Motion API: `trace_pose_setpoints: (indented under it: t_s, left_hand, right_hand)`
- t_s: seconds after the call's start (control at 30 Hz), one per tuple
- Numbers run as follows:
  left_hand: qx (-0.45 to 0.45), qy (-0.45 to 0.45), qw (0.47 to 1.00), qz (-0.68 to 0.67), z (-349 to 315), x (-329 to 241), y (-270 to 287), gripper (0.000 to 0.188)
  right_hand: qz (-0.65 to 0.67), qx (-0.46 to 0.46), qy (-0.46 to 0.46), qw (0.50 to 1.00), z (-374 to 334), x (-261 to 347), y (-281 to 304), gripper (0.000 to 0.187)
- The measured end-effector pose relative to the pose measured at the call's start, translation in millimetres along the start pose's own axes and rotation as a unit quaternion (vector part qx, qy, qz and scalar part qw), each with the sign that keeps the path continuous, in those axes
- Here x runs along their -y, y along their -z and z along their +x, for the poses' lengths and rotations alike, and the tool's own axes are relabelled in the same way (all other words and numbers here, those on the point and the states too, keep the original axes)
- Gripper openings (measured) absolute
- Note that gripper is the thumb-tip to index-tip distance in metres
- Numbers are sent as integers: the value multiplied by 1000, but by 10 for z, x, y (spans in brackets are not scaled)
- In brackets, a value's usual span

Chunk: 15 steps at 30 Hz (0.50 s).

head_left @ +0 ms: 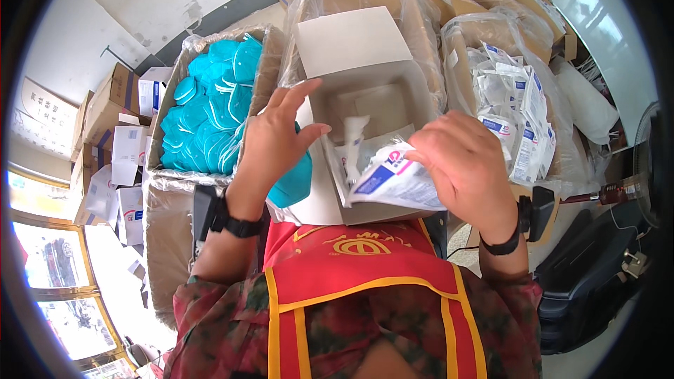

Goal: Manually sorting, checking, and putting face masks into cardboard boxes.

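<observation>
The left hand [277,137] grips the near left rim of an open white box [365,133], fingers spread, a teal piece [291,182] under its palm. The right hand [463,165] pinches a white and blue sachet [393,179] over the box's near right edge, beside a bag of sachets [516,109]

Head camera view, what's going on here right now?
A person in a red vest is working over a small open white box. The right hand holds a white and blue sachet at the box's front edge. The left hand grips a teal round item beside the box's left wall. A few sachets already lie inside the box. A bag-lined carton of teal pieces stands to the left, and a carton of more sachets to the right.
</observation>
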<state>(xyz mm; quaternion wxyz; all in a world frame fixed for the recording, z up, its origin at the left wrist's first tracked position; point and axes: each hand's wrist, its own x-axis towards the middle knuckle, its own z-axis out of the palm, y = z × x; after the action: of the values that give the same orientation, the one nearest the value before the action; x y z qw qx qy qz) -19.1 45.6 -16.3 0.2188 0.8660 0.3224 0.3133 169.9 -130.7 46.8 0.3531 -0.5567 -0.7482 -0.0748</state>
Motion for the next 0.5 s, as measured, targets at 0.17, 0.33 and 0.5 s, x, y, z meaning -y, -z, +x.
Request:
trace_pose_setpoints:
  t_s: [0.17,0.33,0.5]
  left_hand:
    - [245,-128,933,-231,-112,-439,275,32]
    - [321,38,907,-268,-137,-625,400,36]
    - [285,-55,923,-253,-208,-526,191,43]
  right_hand:
    - [60,10,2,998,79,-61,-123,15]
    - [6,9,20,1000,68,-102,-178,15]
    - [-57,10,75,996,77,42,-282,13]
